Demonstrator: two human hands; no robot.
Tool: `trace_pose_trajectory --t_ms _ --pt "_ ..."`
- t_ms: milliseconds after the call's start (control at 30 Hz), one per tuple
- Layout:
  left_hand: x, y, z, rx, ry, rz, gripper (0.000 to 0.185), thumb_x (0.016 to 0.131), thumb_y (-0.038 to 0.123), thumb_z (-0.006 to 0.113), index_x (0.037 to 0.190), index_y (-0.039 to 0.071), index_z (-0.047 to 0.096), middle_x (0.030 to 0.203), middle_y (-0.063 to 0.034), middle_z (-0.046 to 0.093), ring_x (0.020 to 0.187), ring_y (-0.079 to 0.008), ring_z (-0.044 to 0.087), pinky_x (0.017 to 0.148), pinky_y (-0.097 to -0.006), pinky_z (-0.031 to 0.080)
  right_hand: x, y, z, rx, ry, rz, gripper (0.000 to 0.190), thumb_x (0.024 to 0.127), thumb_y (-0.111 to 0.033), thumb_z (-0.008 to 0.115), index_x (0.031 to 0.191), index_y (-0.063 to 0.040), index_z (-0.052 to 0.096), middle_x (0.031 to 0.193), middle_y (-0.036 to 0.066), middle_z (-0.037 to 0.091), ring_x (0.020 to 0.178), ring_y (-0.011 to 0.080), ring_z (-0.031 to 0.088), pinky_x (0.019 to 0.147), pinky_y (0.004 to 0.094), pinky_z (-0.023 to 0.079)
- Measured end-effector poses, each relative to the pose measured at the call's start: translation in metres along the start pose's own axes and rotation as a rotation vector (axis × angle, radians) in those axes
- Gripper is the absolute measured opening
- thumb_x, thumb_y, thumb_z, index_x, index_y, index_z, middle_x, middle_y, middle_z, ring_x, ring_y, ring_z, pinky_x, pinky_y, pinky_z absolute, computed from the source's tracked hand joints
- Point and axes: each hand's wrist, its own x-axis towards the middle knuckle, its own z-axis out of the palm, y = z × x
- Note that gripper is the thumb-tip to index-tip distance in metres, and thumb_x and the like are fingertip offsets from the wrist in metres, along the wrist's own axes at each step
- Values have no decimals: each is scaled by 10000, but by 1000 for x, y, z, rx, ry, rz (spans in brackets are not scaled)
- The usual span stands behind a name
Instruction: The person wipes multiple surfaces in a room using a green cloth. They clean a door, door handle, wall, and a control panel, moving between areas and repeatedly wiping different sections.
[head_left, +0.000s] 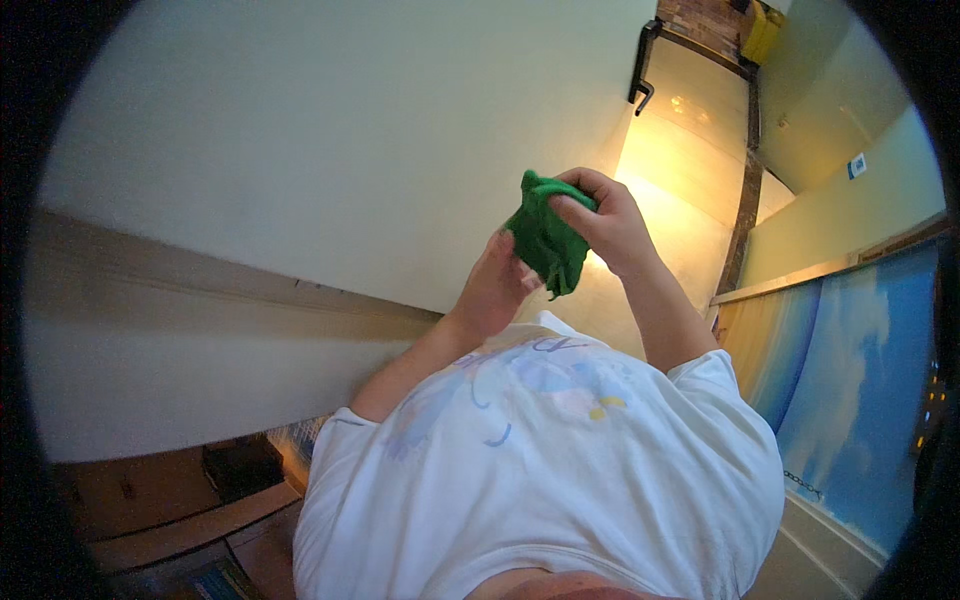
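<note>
A folded or bunched green cloth is held up in front of my chest, above a white printed T-shirt. My right hand grips its upper right part, with the thumb on the near side and the fingers behind. At the cloth's lower left is my left hand, with its fingertips near or against the edge; the cloth partly hides the fingers, so whether they grip it is unclear.
A large pale door or panel fills the left and upper area. A black door handle is at its edge. Beyond lies a lit, pale tiled floor. A blue painted panel stands at right, near a small chain.
</note>
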Motion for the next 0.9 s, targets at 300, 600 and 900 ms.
trace_pose_trajectory --t_ms 300,600,900 --pt "21 -3 18 1037 -85 577 598 850 132 764 1351 51 448 1273 -88 539 1205 -205 495 1044 -355 374 -18 -12 -30 -383 -169 -150 238 817 -139 751 1028 -49 689 802 85 677 707 145 623 655 306 517" --pt "18 10 36 631 135 498 209 1021 137 514 1198 28 537 1057 -49 615 950 -119 575 861 -278 478 -4 64 -27 534 -354 -30 835 841 -437 755 1482 -89 349 1294 73 540 1177 178 515 966 351 455" --pt "-6 32 4 882 332 577 320 996 54 489 1314 24 458 1109 -97 604 949 -119 577 807 -277 496 -4 67 -4 222 -446 221 438 985 -322 603 1289 -10 558 1107 32 646 997 119 597 850 297 509"
